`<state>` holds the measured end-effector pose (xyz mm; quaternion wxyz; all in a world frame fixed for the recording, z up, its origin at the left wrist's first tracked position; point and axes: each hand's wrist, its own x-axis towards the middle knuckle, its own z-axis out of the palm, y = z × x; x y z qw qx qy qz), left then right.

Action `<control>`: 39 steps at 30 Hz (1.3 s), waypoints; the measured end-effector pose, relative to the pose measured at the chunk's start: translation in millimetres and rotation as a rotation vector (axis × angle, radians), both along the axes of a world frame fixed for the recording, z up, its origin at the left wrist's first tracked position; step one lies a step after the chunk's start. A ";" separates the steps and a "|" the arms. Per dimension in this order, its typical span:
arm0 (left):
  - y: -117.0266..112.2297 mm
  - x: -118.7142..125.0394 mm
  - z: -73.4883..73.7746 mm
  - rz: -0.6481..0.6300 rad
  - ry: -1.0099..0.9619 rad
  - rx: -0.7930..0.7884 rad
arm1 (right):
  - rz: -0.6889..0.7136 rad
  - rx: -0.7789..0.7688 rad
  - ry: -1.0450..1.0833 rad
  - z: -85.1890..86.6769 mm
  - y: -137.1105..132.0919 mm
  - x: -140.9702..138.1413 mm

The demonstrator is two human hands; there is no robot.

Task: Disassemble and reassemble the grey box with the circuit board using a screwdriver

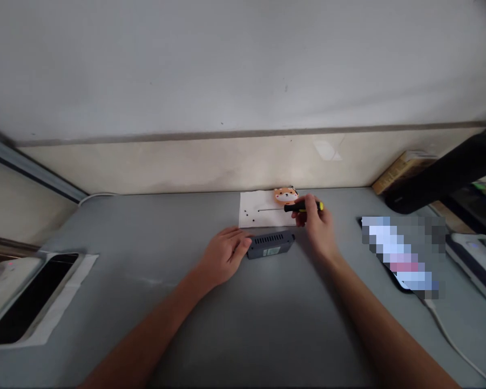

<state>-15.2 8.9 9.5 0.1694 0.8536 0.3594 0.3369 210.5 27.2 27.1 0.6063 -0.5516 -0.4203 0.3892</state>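
Note:
My right hand (315, 224) is closed around the black and yellow handle of a screwdriver (294, 207). Its thin shaft points left over a white sheet of paper (263, 199), with the tip at one of several tiny dark screws (253, 220). Whether that screw clings to the tip I cannot tell. My left hand (227, 253) grips the left end of a dark grey box (272, 246) with a row of vent slots and a pale label, resting on the table. An orange animal-faced case (285, 195) sits on the paper's back right corner.
A phone (397, 254) with a blurred screen and a white cable lies at the right, near a power strip (476, 265). A black cylinder (441, 175) and a box (400, 170) stand behind. Another dark phone-like device (34, 297) lies at the left. A wall bounds the table's back.

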 end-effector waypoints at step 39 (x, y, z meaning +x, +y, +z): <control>-6.3 -1.3 7.0 -0.034 -0.061 0.510 | 0.114 -0.113 0.266 3.7 -3.5 -6.2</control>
